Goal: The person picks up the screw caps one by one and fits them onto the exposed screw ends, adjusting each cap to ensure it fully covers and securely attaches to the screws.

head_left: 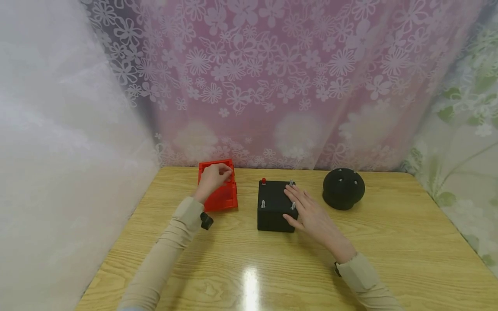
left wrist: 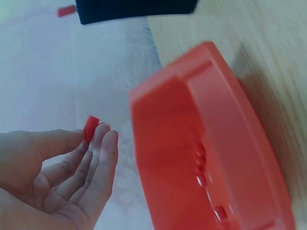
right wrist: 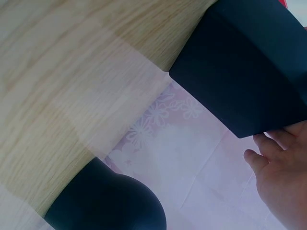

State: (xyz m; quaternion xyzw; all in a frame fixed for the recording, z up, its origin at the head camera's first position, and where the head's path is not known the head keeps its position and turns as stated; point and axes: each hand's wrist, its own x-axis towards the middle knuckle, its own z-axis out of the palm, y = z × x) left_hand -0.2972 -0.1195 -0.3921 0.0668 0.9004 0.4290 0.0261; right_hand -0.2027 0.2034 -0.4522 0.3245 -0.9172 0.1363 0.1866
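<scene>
at a red tray (head_left: 220, 201), left hand (head_left: 212, 178) pinches a red piece (left wrist: 90, 128); right hand (head_left: 310, 217), outstretched, touches black box (head_left: 275, 219).

Bright, even light filled the room where I stood, with white glare on the table (head_left: 229, 259), a soft shadow beside the left sleeve (head_left: 167, 246), and the pale sheet (head_left: 66, 112) washed out. The left wrist view ran bluish and soft, its red tray (left wrist: 225, 115) blurred; in the right wrist view, the black box (right wrist: 240, 76) sank into near-featureless dark.

A black dome (head_left: 342, 192) on the table (head_left: 397, 242), pink curtain (head_left: 249, 73) (floral) behind.
</scene>
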